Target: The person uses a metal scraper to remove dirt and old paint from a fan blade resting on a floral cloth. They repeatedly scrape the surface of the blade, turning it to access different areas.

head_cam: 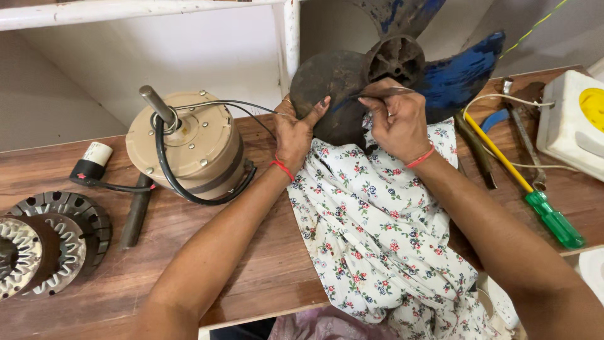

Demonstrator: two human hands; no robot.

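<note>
Both hands meet at the far side of the bench, on a dusty fan blade that rests on a floral cloth. Left hand grips the blade's edge, thumb on top, wrist bent upward. Right hand, curled, pinches a thin tool against the blade beside the hub.

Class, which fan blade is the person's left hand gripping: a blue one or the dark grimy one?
The dark grimy blade, left of the hub. The left hand grips its edge; the other blades show blue paint.
</note>
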